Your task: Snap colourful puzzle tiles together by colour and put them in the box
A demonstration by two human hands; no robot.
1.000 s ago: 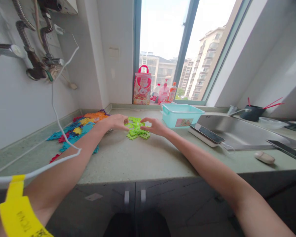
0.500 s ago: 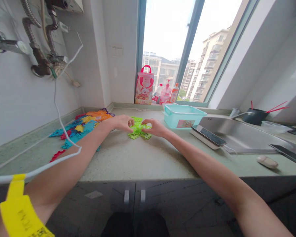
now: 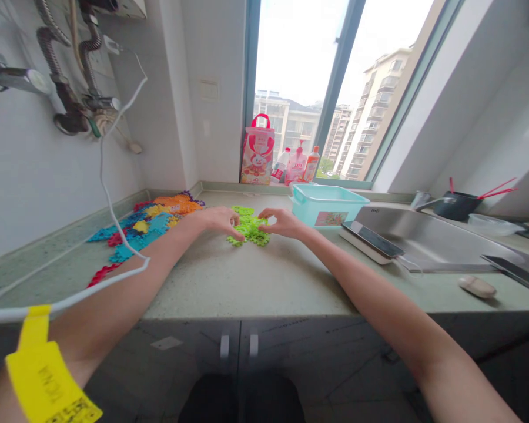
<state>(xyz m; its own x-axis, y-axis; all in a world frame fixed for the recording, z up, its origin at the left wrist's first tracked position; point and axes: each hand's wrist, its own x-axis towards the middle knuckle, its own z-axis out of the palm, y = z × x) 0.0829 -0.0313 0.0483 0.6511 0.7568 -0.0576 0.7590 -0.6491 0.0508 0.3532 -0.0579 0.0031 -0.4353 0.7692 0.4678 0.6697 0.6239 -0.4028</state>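
Note:
A small cluster of lime-green plastic pieces with notched edges (image 3: 248,226) lies on the counter between my hands. My left hand (image 3: 220,222) is at the cluster's left side, fingers curved, thumb stretched out along its front. From the right, my right hand (image 3: 282,223) reaches in with finger and thumb apart in a C shape, their tips at the green pieces. Whether a single piece is pinched there is too small to tell. Left of my left forearm lies a heap of similar pieces (image 3: 158,225) in blue, yellow, red and orange, partly hidden by that arm.
A turquoise plastic basin (image 3: 304,207) stands behind my right hand. Beside it, a phone on a white block (image 3: 372,242) borders the steel sink (image 3: 423,241). A white cable (image 3: 108,194) hangs across my left forearm. Bottles (image 3: 296,166) and a pink bag (image 3: 258,155) stand at the window.
My right hand's fingertips have drawn slightly rightward, away from the cluster's middle, and more green shows between the hands. My left hand has barely moved. The view has shifted slightly.

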